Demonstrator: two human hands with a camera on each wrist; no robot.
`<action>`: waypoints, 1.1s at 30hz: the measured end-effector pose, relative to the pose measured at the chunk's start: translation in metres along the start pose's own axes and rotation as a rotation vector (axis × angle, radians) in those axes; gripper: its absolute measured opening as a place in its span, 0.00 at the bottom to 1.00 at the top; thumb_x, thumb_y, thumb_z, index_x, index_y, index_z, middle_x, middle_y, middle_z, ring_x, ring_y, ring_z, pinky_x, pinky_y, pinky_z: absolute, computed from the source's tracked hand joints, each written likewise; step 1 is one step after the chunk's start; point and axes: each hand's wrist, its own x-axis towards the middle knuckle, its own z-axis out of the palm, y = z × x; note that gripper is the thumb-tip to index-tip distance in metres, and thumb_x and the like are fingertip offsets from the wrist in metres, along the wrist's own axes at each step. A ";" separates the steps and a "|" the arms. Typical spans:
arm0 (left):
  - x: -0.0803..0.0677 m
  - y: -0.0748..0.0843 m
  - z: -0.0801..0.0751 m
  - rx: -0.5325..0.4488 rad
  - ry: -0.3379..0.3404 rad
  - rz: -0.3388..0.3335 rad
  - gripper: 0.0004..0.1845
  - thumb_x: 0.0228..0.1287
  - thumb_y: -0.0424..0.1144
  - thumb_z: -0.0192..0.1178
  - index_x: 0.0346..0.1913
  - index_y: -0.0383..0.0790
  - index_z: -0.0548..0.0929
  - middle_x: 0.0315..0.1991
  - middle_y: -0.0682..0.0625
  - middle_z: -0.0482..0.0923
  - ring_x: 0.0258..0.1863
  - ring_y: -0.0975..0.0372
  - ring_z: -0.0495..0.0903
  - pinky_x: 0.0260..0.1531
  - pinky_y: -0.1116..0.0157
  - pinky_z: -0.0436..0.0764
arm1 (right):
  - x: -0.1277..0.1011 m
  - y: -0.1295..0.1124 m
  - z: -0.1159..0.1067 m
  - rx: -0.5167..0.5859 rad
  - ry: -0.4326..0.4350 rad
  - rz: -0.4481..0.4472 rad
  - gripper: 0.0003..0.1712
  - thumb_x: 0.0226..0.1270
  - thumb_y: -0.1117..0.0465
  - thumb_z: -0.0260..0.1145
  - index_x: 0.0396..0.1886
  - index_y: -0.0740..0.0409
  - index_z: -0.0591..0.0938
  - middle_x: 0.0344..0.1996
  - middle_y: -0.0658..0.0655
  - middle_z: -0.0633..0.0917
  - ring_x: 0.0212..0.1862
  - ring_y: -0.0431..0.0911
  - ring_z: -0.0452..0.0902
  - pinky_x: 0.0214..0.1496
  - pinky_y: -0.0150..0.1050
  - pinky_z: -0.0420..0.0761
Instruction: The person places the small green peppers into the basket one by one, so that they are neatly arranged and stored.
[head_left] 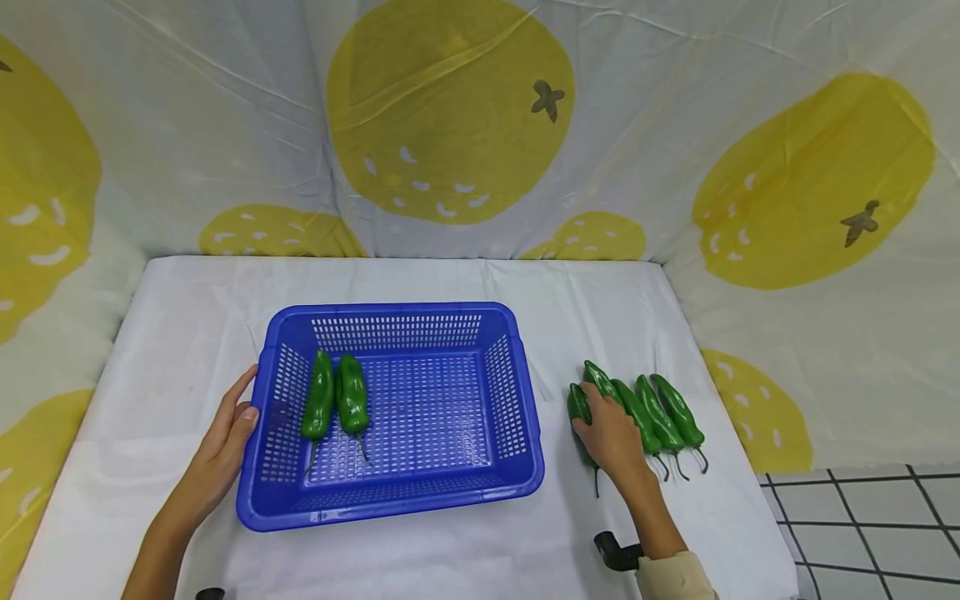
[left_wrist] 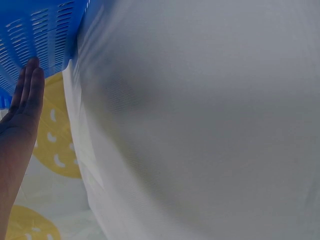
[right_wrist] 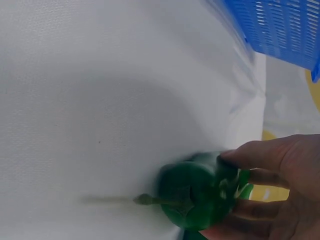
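While the leftmost green pepper (head_left: 578, 407) lies on the white cloth (head_left: 450, 550) at the L end of the pepper row (head_left: 660, 412), R hand (head_left: 611, 437) covers it, fingers curled round it. L hand (head_left: 225, 446), fingers straight, rests flat against the blue basket (head_left: 517, 467) L wall; two peppers (head_left: 335, 404) inside.

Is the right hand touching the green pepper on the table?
Touching: the right wrist view shows the right hand with fingers curled around the green pepper.
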 end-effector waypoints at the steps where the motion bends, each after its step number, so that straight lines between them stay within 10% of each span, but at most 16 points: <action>1: 0.000 0.000 0.000 0.002 0.001 0.000 0.31 0.82 0.40 0.35 0.81 0.56 0.41 0.64 0.31 0.65 0.50 0.82 0.70 0.41 0.53 0.86 | 0.000 0.000 0.001 0.005 0.001 -0.002 0.35 0.64 0.64 0.69 0.69 0.63 0.69 0.50 0.74 0.81 0.41 0.68 0.81 0.34 0.60 0.80; 10: -0.001 0.001 -0.001 0.004 0.003 0.002 0.31 0.82 0.40 0.35 0.81 0.57 0.41 0.61 0.31 0.67 0.49 0.81 0.72 0.39 0.51 0.87 | 0.004 0.002 -0.002 0.045 0.000 -0.005 0.36 0.64 0.64 0.69 0.70 0.65 0.68 0.50 0.75 0.81 0.44 0.67 0.81 0.39 0.61 0.81; 19: -0.001 -0.002 -0.002 -0.030 0.003 0.021 0.31 0.82 0.38 0.34 0.81 0.54 0.41 0.62 0.31 0.66 0.50 0.80 0.72 0.40 0.73 0.80 | 0.007 0.001 -0.012 0.134 -0.040 -0.006 0.35 0.66 0.63 0.68 0.70 0.66 0.67 0.50 0.76 0.81 0.43 0.65 0.82 0.36 0.56 0.82; 26: 0.000 -0.001 -0.002 -0.002 -0.020 -0.012 0.31 0.82 0.40 0.35 0.81 0.57 0.40 0.77 0.34 0.46 0.67 0.40 0.66 0.56 0.49 0.74 | 0.008 0.002 -0.019 0.191 -0.037 0.003 0.36 0.66 0.62 0.68 0.71 0.64 0.67 0.30 0.64 0.81 0.28 0.52 0.76 0.24 0.44 0.77; 33: 0.000 0.000 -0.001 0.001 -0.006 0.016 0.31 0.82 0.39 0.35 0.81 0.55 0.41 0.68 0.30 0.61 0.54 0.80 0.69 0.46 0.64 0.82 | 0.011 -0.002 -0.030 0.228 -0.009 -0.037 0.35 0.66 0.61 0.69 0.71 0.61 0.67 0.21 0.55 0.74 0.19 0.45 0.65 0.18 0.39 0.69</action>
